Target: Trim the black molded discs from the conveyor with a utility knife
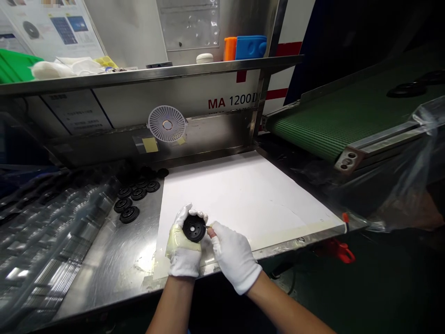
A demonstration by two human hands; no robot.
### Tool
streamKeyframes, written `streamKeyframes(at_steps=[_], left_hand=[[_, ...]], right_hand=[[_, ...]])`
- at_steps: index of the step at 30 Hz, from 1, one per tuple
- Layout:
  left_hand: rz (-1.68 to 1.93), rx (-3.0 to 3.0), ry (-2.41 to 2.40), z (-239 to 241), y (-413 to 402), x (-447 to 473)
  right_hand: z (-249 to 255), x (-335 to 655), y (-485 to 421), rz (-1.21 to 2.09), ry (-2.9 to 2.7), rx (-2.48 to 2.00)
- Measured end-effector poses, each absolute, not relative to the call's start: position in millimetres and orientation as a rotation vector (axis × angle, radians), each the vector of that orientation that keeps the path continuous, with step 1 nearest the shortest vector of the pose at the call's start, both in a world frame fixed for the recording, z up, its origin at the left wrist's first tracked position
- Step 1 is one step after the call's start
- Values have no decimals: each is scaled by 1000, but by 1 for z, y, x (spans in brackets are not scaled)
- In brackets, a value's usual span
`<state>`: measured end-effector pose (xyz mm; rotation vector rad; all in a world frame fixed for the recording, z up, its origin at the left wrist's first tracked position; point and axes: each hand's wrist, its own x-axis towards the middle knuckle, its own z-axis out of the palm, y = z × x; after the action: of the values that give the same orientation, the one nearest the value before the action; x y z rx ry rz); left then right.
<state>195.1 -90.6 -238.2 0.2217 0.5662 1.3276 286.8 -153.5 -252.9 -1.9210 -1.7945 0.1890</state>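
My left hand, in a white glove with a yellowish covering over the palm, is closed around a black plastic wheel. The wheel has a hole at its centre, and its flat face is turned up towards me. My right hand, also in a white glove, pinches a thin pointed tool whose tip meets the right rim of the wheel. Most of that tool is hidden by the fingers, so its exact kind does not show. A bare thumb tip sticks out of the right glove. Both hands are over the white sheet's near edge.
Several black wheels lie left of the sheet on the metal table. Stacked clear plastic trays fill the left side. A white fan stands behind, below a shelf. At right runs a green conveyor belt carrying black parts.
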Motion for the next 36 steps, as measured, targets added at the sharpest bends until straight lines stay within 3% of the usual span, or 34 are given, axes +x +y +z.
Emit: streamKeyframes(at_steps=[25,31,36], left_hand=[[1392,185,556,-241,-88,196],[1191,267,604,-236,-95,186],[1249,152,564,-235,-91,192]], right_hand=[[-254,268,-161,232,-1797,-1880],[-255,281,-157,218,-1772,-1884],[-257,278,-160,239,-1770,-1908]])
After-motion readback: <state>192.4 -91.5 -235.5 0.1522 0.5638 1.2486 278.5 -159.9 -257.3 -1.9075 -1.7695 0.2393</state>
